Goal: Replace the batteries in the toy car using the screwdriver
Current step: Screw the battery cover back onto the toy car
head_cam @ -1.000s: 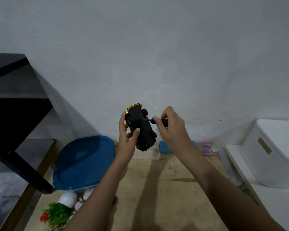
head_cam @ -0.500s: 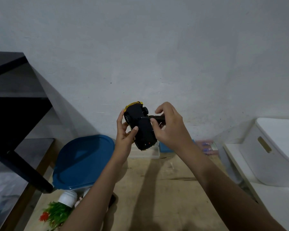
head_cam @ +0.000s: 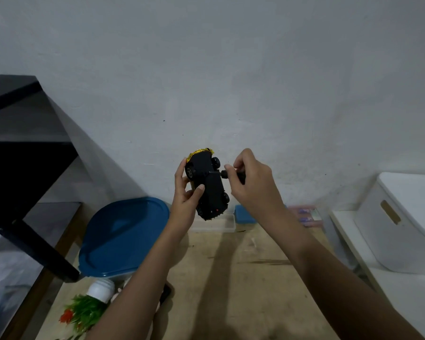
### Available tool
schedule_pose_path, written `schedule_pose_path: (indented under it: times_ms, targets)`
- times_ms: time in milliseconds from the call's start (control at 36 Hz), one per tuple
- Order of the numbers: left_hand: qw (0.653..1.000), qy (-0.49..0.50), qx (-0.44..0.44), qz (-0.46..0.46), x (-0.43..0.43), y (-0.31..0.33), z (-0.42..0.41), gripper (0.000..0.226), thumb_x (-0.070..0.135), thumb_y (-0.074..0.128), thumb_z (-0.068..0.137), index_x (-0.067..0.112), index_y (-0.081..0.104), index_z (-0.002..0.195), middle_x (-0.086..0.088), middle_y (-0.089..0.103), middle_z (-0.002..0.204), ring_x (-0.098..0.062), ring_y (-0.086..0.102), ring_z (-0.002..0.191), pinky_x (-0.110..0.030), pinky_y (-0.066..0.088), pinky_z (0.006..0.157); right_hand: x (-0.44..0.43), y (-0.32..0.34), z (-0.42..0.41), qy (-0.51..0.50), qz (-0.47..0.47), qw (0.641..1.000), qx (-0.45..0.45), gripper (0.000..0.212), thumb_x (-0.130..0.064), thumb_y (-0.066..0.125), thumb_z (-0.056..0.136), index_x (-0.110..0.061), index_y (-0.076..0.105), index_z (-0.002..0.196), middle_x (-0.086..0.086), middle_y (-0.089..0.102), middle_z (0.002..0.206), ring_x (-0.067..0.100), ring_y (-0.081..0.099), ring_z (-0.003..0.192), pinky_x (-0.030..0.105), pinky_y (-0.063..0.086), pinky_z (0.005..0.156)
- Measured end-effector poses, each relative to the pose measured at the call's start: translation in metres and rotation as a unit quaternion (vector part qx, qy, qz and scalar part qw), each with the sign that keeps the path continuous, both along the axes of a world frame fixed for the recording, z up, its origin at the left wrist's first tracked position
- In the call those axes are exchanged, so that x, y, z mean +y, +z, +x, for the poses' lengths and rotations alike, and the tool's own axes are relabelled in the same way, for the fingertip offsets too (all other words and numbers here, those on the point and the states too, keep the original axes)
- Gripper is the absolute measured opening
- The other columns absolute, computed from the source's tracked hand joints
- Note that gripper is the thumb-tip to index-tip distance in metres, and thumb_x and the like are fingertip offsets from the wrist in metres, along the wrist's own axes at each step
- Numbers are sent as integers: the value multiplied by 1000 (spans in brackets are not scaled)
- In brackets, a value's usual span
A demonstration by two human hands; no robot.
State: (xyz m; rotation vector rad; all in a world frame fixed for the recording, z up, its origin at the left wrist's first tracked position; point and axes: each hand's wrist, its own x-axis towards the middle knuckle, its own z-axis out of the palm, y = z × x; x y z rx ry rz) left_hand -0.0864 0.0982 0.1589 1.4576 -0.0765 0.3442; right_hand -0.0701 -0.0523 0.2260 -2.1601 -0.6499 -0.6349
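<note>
Toy car (head_cam: 207, 186): black, gold trim at upper end, underside toward camera, held in the air before the grey wall (head_cam: 231, 69); left hand (head_cam: 185, 195) clasped round its left side, thumb across chassis; screwdriver (head_cam: 227, 173): tip against underside, handle pinched in right hand (head_cam: 252, 182); below: wooden table (head_cam: 231, 278); blue lid (head_cam: 123, 236) to left; white bin (head_cam: 407, 222) to right.

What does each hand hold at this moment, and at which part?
The left hand holds the toy car by its body, underside facing the person. The right hand holds the screwdriver by its handle, tip against the underside.
</note>
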Motion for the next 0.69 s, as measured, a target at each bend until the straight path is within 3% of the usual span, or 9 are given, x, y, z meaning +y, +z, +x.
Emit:
schedule_pose_path:
  times_ms: [56,167,333,500,611,694]
  targets:
    - [1000,1,5,-2,-4,1,0,63,5,50,95,48,24,133,2,47,127,5,62,96,-39,53,89,0,0,-1,-1,12,1000,-3,20,-21,50,94,-6,43,83,6,50,67,23,52,57,39,44,51]
    - [999,23,18,-13,-6,6,3,63,7,51,95,49,23,132,1,49,125,3,61,99,-49,49,95,0,-1,-3,29,18,999,12,10,-7,53,86,-5,44,88,5,46,89,19,48,66,31,43,55]
    - [1000,-17,16,16,-9,9,-1,64,7,50,95,43,20,139,0,45,130,4,62,97,-48,50,94,-2,9,-1,12,57,998,-31,18,-17,59,89,-7,45,84,10,55,72,25,59,59,41,51,52]
    - [999,-36,24,2,-15,7,-2,64,5,49,95,39,19,141,4,45,127,6,61,97,-39,53,90,-4,15,1,73,10,997,24,10,-12,50,91,-12,42,97,2,47,94,20,54,81,42,53,65]
    - [999,-38,30,0,-14,5,-3,64,7,50,94,42,22,139,3,45,129,-2,62,101,-39,53,90,-10,15,3,38,11,999,12,27,-25,61,89,-16,35,86,4,54,75,26,61,63,41,53,54]
    - [998,-48,31,-3,-16,3,-5,63,9,52,94,44,24,138,6,46,128,-2,61,105,-40,53,92,-9,15,2,-27,-41,999,-13,34,-40,57,90,-15,35,82,8,57,58,24,56,47,35,46,44]
